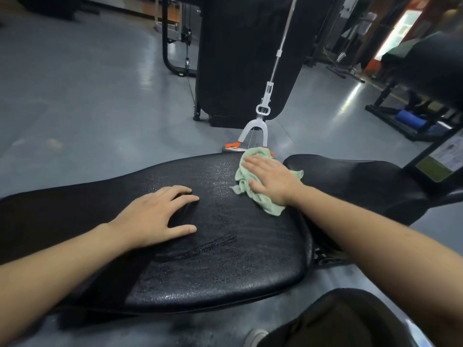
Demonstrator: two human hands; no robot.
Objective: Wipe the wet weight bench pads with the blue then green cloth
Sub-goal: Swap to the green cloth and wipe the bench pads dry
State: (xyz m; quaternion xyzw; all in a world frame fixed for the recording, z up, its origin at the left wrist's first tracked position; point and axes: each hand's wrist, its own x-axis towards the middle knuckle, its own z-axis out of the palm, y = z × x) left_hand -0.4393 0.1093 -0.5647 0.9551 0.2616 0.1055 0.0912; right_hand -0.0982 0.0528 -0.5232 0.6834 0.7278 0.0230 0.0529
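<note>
A long black bench pad (225, 259) lies across the lower view, its textured surface glistening with wet streaks. A crumpled green cloth (244, 175) sits on the pad's far right corner. My right hand (269, 180) presses flat on the cloth with straight fingers. My left hand (155, 216) rests on the bare pad to the left, fingers spread and lightly bent, holding nothing. A second, smaller black pad (355, 181) lies to the right, across a narrow gap. No blue cloth is in view.
A mop with a white frame, orange head and metal pole (263, 113) stands just behind the bench. A tall black padded machine (248, 58) rises beyond it. Other gym equipment (426, 78) stands at the right. My dark-trousered knee (338, 319) is at the lower right.
</note>
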